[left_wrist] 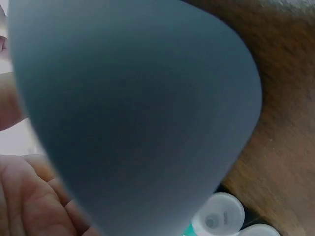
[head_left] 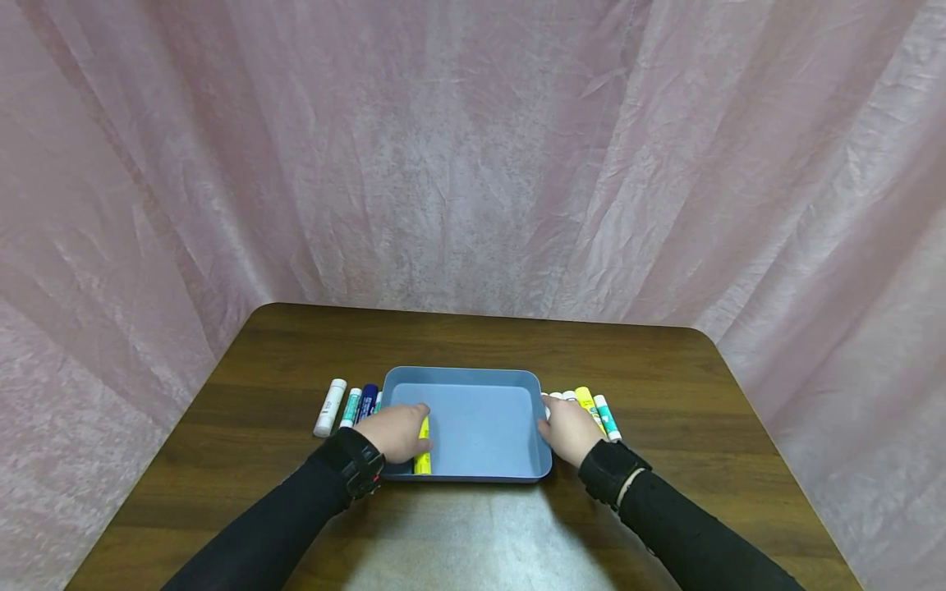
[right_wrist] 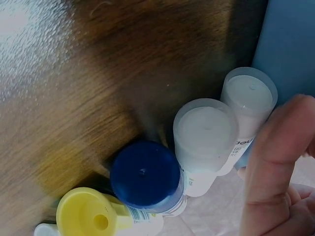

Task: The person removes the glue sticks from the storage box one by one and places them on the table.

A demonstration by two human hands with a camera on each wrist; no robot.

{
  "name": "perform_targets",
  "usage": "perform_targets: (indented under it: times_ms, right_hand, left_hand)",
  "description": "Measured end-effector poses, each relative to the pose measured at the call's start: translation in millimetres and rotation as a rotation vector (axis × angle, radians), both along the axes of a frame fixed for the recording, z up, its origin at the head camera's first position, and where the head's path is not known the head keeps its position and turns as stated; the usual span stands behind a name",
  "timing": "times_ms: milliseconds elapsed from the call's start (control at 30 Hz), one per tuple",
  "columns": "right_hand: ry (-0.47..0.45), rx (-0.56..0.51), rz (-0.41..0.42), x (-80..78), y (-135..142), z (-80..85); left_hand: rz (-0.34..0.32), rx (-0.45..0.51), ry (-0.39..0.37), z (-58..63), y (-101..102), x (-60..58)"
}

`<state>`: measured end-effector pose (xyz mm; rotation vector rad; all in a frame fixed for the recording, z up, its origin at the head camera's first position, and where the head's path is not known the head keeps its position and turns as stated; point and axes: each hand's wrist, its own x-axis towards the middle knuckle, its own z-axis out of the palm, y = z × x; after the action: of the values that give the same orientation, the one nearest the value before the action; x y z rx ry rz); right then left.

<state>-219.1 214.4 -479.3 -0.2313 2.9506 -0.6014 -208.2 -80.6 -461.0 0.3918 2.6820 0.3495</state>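
Observation:
A shallow blue-grey tray (head_left: 484,419) lies in the middle of the table. My left hand (head_left: 395,432) reaches over its left side and pinches a yellow highlighter (head_left: 422,465) inside it. The tray's wall (left_wrist: 138,113) hides most of that grip in the left wrist view. My right hand (head_left: 571,429) is at the tray's right edge, its fingers relaxed beside the nearest white glue stick (right_wrist: 248,93). A second white glue stick (right_wrist: 204,130), a blue-capped stick (right_wrist: 145,174) and a yellow highlighter (right_wrist: 86,214) lie in a row beside it.
Left of the tray lie a white stick (head_left: 329,407), a green-and-white stick (head_left: 351,407) and a dark blue one (head_left: 367,402). A green-and-white stick (head_left: 608,418) ends the right row. The wooden table (head_left: 473,328) has a pink curtain (head_left: 458,164) behind it.

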Motion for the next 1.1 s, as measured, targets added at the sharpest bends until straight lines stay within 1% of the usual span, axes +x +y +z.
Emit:
perform_targets:
  times_ms: [167,400,600,733,933,1100]
  right_hand:
    - [-0.004,-0.006,-0.001,0.3,0.1,-1.2]
    - [-0.012,0.006,-0.005,0.2,-0.2,0.2]
    - [-0.019,0.001,-0.007,0.7,-0.2,2.5]
    - [-0.024,0.003,-0.014,0.4,-0.5,2.7]
    - [-0.020,0.006,-0.018,0.1,-0.4,3.2]
    - [-0.027,-0.002,-0.013,0.6,-1.0,2.9]
  left_hand:
    - [-0.002,0.006,-0.013,-4.2,1.4,-1.9]
    - [0.006,-0.004,-0.036,-2.0,3.9,-1.1]
    - [-0.019,-0.004,-0.028,-1.3,5.8,-1.5]
    - [-0.020,-0.003,-0.035,-0.6,6.9,-2.1]
    - [-0.006,0.007,-0.052,-1.4,8.2,-2.3]
    - [-0.014,0.029,-0.039,-3.3,7.1,-1.7]
